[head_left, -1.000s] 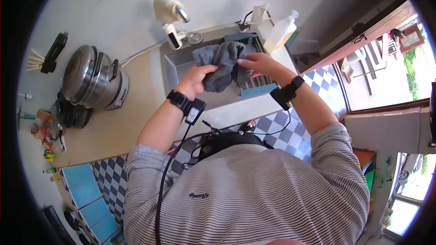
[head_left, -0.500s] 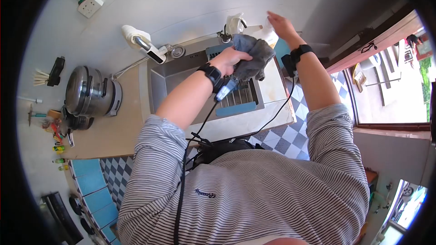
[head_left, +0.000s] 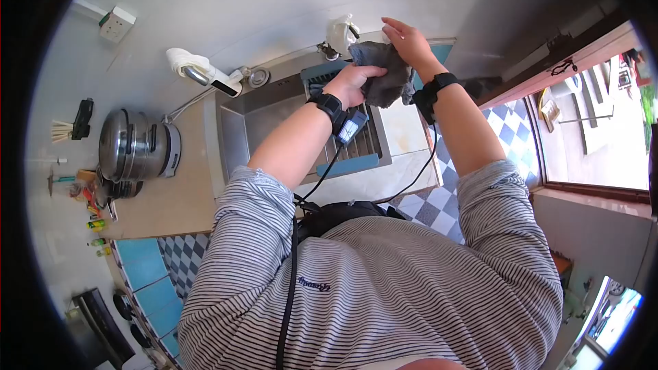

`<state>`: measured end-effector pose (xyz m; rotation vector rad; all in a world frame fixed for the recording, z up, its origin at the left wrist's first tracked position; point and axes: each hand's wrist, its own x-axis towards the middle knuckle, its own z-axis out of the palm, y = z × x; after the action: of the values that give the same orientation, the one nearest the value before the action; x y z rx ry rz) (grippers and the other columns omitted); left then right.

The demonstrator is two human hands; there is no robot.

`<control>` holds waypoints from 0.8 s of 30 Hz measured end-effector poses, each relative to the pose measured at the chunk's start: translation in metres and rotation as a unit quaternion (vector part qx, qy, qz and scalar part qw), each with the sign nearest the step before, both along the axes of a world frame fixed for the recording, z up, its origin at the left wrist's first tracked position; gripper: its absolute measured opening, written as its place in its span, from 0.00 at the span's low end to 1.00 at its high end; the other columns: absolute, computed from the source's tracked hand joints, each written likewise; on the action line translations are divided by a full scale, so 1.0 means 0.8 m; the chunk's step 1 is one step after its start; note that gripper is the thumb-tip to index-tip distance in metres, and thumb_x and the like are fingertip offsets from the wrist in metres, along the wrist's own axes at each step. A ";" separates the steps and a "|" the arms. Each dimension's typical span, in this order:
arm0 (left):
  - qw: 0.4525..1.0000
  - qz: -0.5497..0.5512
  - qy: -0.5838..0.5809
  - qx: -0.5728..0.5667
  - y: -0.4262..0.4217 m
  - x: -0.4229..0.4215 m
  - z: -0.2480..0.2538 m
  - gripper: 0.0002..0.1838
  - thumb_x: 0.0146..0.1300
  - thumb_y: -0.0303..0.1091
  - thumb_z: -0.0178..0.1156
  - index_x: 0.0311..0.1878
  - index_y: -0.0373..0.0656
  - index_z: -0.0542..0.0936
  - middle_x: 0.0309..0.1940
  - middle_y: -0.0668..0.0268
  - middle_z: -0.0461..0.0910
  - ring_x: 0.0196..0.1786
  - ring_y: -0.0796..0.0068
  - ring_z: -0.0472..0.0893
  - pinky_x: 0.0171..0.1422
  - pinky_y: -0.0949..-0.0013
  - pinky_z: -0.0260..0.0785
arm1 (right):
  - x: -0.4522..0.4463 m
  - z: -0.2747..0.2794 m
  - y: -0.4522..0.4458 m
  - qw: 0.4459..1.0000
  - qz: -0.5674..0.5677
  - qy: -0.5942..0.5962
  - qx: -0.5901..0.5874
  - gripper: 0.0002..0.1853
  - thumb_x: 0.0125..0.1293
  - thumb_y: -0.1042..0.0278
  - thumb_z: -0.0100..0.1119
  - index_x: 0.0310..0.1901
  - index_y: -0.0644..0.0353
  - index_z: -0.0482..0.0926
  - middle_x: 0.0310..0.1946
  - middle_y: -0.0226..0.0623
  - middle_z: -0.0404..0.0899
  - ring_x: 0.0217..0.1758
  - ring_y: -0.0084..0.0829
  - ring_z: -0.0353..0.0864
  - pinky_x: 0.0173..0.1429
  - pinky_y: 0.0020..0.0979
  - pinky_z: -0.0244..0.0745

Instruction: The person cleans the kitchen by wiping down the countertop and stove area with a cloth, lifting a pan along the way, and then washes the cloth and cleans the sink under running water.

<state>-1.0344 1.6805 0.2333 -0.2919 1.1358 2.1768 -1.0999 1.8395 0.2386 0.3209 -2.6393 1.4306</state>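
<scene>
A crumpled grey cloth (head_left: 387,82) hangs over the right end of the sink, with my left hand (head_left: 351,85) closed on its left side, thumb on top. My right hand (head_left: 412,48) is at the upper right edge of the cloth. Its visible fingers stretch toward the wall, and part of the hand lies behind the cloth, so I cannot tell whether it touches it. Below the cloth, a blue-edged drying rack (head_left: 348,164) sits across the sink (head_left: 233,120). A white bag-like thing (head_left: 340,33) is by the wall, left of my right hand.
A faucet (head_left: 225,83) topped with a white cloth (head_left: 186,62) reaches over the sink's left side. On the left counter (head_left: 185,199) stands a steel steamer pot (head_left: 133,144). Black cables (head_left: 419,175) run from both wrists. An open doorway (head_left: 589,130) lies at the right.
My right hand has moved left and slightly down, closer to the cloth. The whitish object seen below it earlier is now out of sight. My left hand still grips the cloth.
</scene>
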 end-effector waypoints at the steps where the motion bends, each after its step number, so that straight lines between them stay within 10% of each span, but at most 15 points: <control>1: 1.000 0.004 0.001 0.001 -0.001 0.004 0.001 0.16 0.58 0.27 0.57 0.50 0.38 0.73 0.45 0.56 0.78 0.48 0.61 0.79 0.55 0.55 0.70 | -0.001 -0.001 0.002 1.000 0.004 0.001 0.001 0.21 0.61 0.52 0.51 0.53 0.49 0.75 0.45 0.47 0.78 0.50 0.45 0.76 0.53 0.36 0.69; 6: 0.999 0.019 -0.035 -0.001 -0.042 0.041 0.018 0.18 0.60 0.39 0.58 0.51 0.40 0.73 0.47 0.57 0.77 0.50 0.62 0.77 0.55 0.56 0.69 | 0.008 0.007 -0.001 0.993 -0.090 0.004 0.082 0.25 0.61 0.48 0.53 0.59 0.44 0.69 0.50 0.47 0.75 0.54 0.43 0.73 0.57 0.36 0.67; 8: 0.997 0.059 -0.043 -0.021 -0.068 0.053 0.009 0.24 0.62 0.52 0.53 0.51 0.42 0.73 0.49 0.58 0.76 0.52 0.62 0.75 0.57 0.58 0.67 | 0.037 0.016 -0.017 0.944 -0.184 0.195 0.191 0.29 0.59 0.49 0.55 0.62 0.44 0.64 0.56 0.56 0.65 0.60 0.52 0.64 0.62 0.43 0.61; 11: 0.991 0.108 -0.066 0.040 -0.114 0.064 0.004 0.26 0.63 0.56 0.49 0.51 0.43 0.73 0.51 0.59 0.75 0.52 0.62 0.75 0.57 0.57 0.67 | 0.109 0.021 -0.067 0.958 -0.061 0.242 0.145 0.33 0.57 0.51 0.59 0.62 0.55 0.63 0.59 0.59 0.61 0.62 0.54 0.61 0.64 0.45 0.58; 15: 0.987 0.139 -0.030 0.079 -0.169 0.096 -0.003 0.26 0.65 0.57 0.45 0.51 0.43 0.73 0.50 0.59 0.75 0.52 0.63 0.75 0.58 0.56 0.66 | 0.168 -0.052 -0.182 0.997 0.075 0.001 -0.031 0.36 0.56 0.48 0.61 0.61 0.61 0.62 0.57 0.60 0.64 0.61 0.52 0.63 0.62 0.41 0.61; 20: 0.981 0.194 -0.020 0.018 -0.278 0.134 -0.028 0.16 0.64 0.43 0.53 0.48 0.43 0.73 0.45 0.63 0.77 0.48 0.68 0.77 0.55 0.63 0.69 | 0.165 -0.094 -0.279 0.940 0.148 -0.216 -0.218 0.25 0.60 0.48 0.57 0.51 0.61 0.74 0.35 0.37 0.80 0.39 0.27 0.78 0.44 0.28 0.73; 24: 0.970 0.229 -0.057 -0.065 -0.358 0.170 -0.047 0.13 0.58 0.33 0.62 0.46 0.43 0.75 0.45 0.65 0.78 0.47 0.72 0.78 0.52 0.67 0.71 | 0.156 -0.072 -0.341 0.876 0.185 -0.425 -0.132 0.22 0.60 0.49 0.56 0.50 0.56 0.76 0.31 0.31 0.79 0.31 0.19 0.76 0.27 0.25 0.73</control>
<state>-0.8987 1.3945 0.1956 -0.7960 1.2392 2.4403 -0.9753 1.5663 0.1810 0.1915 -3.0368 2.5106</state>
